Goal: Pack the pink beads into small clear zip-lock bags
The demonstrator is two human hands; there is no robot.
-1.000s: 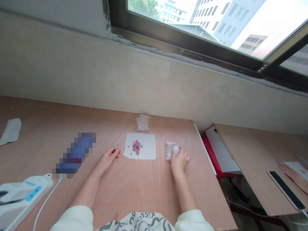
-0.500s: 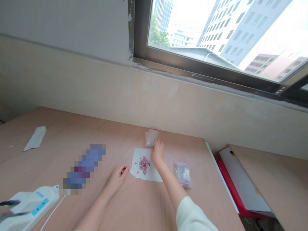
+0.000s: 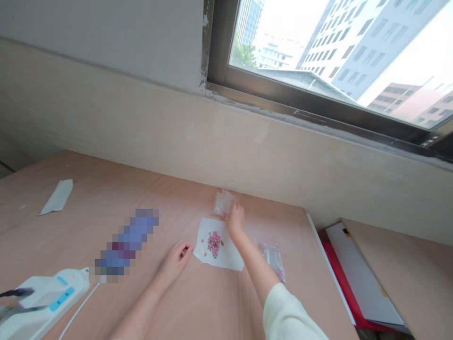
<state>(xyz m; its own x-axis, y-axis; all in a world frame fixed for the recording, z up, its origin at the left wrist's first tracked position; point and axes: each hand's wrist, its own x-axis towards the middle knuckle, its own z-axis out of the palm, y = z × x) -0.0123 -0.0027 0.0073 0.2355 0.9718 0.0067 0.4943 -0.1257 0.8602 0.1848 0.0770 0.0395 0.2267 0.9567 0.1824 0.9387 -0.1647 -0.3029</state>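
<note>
A thin stack of small clear plastic bags [image 3: 221, 202] lies near the wall, and my right hand [image 3: 235, 219] reaches over its right side. The thumb and fingers bend onto a bag there, and their tips are hard to make out. Nearer to me is a white sheet of paper [image 3: 230, 257] with a small heap of pink dried flower buds [image 3: 214, 242] and a few loose ones beside it. My left hand [image 3: 179, 255] rests on the table at the sheet's left corner, fingers curled closed. What they hold, if anything, is hidden.
A filled clear bag [image 3: 274, 259] lies right of my forearm. Toward the left are a blurred-out blue object [image 3: 129, 243], a white power strip [image 3: 67, 293] with a cable, and a folded white paper [image 3: 58, 196]. Beyond the table's right edge stands a red-and-white folder [image 3: 361, 278].
My right hand has moved slightly farther over the plastic bags, and the top bag looks shifted. My left hand stays by the paper's corner. The camera view has turned slightly.
</note>
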